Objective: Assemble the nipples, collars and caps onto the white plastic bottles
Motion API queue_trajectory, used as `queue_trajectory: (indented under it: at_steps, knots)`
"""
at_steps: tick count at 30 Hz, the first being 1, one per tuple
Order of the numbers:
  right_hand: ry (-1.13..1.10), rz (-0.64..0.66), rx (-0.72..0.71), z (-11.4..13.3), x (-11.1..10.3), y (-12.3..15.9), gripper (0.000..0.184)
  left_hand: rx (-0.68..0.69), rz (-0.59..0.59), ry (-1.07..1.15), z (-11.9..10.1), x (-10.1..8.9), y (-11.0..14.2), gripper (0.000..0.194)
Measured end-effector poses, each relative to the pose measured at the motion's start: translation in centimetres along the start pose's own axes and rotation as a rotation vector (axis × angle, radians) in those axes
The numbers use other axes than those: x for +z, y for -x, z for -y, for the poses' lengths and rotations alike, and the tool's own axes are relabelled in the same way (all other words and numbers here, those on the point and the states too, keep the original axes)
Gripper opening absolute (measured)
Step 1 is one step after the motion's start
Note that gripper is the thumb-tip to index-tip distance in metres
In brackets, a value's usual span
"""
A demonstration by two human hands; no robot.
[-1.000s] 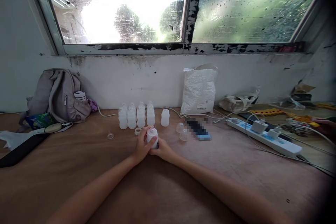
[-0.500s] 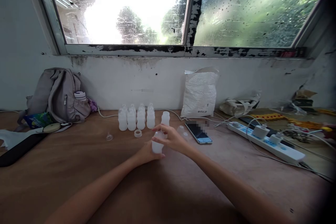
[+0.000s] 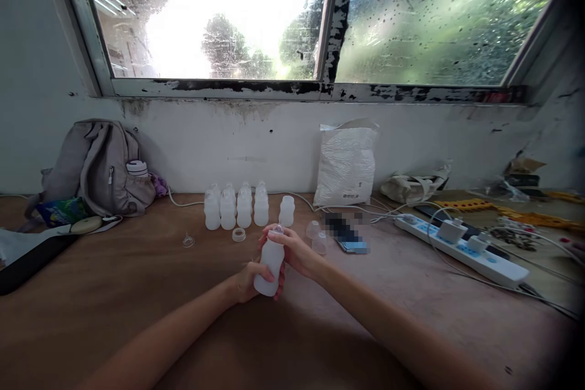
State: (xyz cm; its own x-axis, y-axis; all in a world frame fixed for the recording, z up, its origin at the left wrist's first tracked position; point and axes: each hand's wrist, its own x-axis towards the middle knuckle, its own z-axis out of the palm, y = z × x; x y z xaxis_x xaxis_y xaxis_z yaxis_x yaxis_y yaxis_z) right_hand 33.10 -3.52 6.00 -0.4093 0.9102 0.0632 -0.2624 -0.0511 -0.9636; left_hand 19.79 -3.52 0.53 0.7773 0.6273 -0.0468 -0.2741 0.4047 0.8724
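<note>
A frosted white baby bottle (image 3: 270,262) is held tilted above the table, its top leaning away from me. My left hand (image 3: 249,280) is closed around its lower body, thumb across the front. Round the collar, just under the clear teat, the fingers of my right hand (image 3: 295,248) are closed; they hide part of the collar. Beyond my hands stands a baby bottle without a top (image 3: 287,212). A white collar ring (image 3: 238,234) and a clear teat (image 3: 188,241) lie left of them. Two clear domed caps (image 3: 319,244) rest to the right.
Several capped baby bottles (image 3: 236,207) stand in a row near the wall. On the right are a phone (image 3: 351,242), a white power strip (image 3: 461,250) with cables, and a white plastic bag (image 3: 347,164). A grey backpack (image 3: 98,164) and a black case (image 3: 39,262) occupy the left.
The held bottle has come lower and nearer to me, and its clear teat now shows at the top. My right hand has shifted from over the bottle to its collar.
</note>
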Motion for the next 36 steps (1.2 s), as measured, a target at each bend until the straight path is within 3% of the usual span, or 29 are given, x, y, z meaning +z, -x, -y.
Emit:
queue_trajectory:
  at_steps: [2, 7, 13, 16, 20, 24, 27, 30, 33, 36]
  knots:
    - [-0.014, -0.068, -0.002, -0.6, 0.2, -0.1, 0.025, 0.038, -0.067, -0.038, 0.2, 0.4, -0.1, 0.024]
    - [0.121, -0.301, -0.072, -1.2, 0.4, -0.5, 0.029, 0.187, -0.374, -0.316, 0.8, 1.0, -1.0, 0.009]
    - [0.024, -0.167, -0.032, 0.9, 0.5, 0.1, 0.026, 0.332, -0.69, -0.543, -0.5, -1.6, -1.5, 0.012]
    - [0.05, -0.197, -0.051, 1.5, 0.3, 0.3, 0.019, 0.369, -0.74, -0.612, -1.3, -2.8, -1.4, 0.016]
    - [0.026, -0.302, -0.143, 1.2, 0.2, 0.1, 0.022, 0.422, -0.684, -0.719, -1.0, -3.1, -1.5, 0.019]
    - [-0.005, -0.184, -0.093, 0.6, 0.0, -0.2, 0.031, 0.384, -0.684, -0.627, -0.8, -3.2, -1.8, 0.021]
    - [0.018, -0.236, -0.092, 0.4, -0.5, -0.4, 0.025, 0.337, -0.663, -0.533, -1.3, -3.1, -1.6, 0.016]
    - [0.022, -0.239, -0.102, 0.7, -0.9, -0.5, 0.031, 0.286, -0.497, -0.478, -1.8, -2.1, -0.8, 0.015]
    - [0.004, -0.023, -0.074, 1.2, -0.8, -0.2, 0.047, 0.142, -0.231, -0.404, -1.5, -0.5, 0.0, 0.024]
    - [0.07, 0.166, -0.013, 1.1, -0.2, 0.2, 0.036, -0.058, 0.035, -0.261, -0.7, 0.8, 0.3, 0.026]
